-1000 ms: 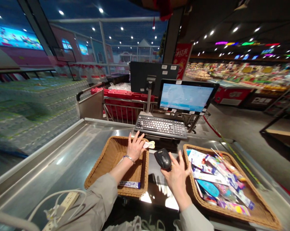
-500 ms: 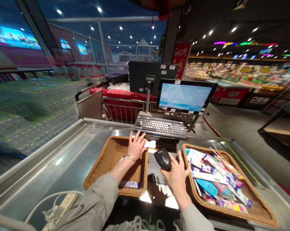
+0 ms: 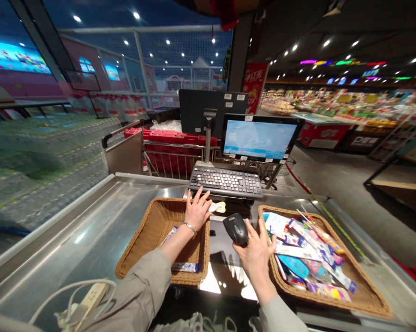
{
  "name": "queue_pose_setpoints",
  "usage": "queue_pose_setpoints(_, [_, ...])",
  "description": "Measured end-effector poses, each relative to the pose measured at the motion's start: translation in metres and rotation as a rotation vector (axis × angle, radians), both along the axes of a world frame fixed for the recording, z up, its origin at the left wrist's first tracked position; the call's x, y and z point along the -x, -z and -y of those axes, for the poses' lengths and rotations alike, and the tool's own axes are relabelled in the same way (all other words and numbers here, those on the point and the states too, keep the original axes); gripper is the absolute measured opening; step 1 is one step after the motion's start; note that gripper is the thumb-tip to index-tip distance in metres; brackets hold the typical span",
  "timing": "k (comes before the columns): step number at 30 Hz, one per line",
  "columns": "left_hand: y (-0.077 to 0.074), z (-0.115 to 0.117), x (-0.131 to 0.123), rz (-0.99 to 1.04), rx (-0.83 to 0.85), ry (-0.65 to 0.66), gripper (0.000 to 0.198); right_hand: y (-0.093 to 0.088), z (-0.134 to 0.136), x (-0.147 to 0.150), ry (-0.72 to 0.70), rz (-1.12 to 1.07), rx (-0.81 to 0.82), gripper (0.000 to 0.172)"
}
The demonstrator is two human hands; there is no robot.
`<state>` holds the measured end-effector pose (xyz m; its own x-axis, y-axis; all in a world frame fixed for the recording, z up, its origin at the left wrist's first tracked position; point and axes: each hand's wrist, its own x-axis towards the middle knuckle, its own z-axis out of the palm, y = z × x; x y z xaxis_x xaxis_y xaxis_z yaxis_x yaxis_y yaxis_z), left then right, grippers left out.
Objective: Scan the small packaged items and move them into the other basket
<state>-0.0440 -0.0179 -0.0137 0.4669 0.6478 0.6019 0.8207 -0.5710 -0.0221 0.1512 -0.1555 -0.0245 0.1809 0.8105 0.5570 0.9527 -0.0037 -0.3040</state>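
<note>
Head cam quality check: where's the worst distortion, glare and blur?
Head view: wide-angle bowing curves the edges of the steel counter; glare blows out the counter beside the right hand; the stacked bottles at far left are smeared and soft.

A small pale packet pokes from the left hand (the one with the bracelet); the right hand grips a black scanner.

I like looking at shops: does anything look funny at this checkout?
Yes: a white power strip with loose white cords lies on the steel checkout counter. It looks odd because wires are usually tucked away, not out on the counter.
</note>
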Motion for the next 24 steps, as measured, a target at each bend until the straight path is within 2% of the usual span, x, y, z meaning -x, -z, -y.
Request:
queue_pose_setpoints(11, [-0.006,0.002,-0.026,0.01,-0.013,0.071,0.04,0.0,0.008,-0.014,0.159,-0.004,-0.036,0.025])
queue_pose_setpoints(24, [-0.018,0.001,-0.072,0.021,-0.018,0.206,0.04,-0.007,0.03,-0.041,0.339,-0.012,-0.027,0.026])
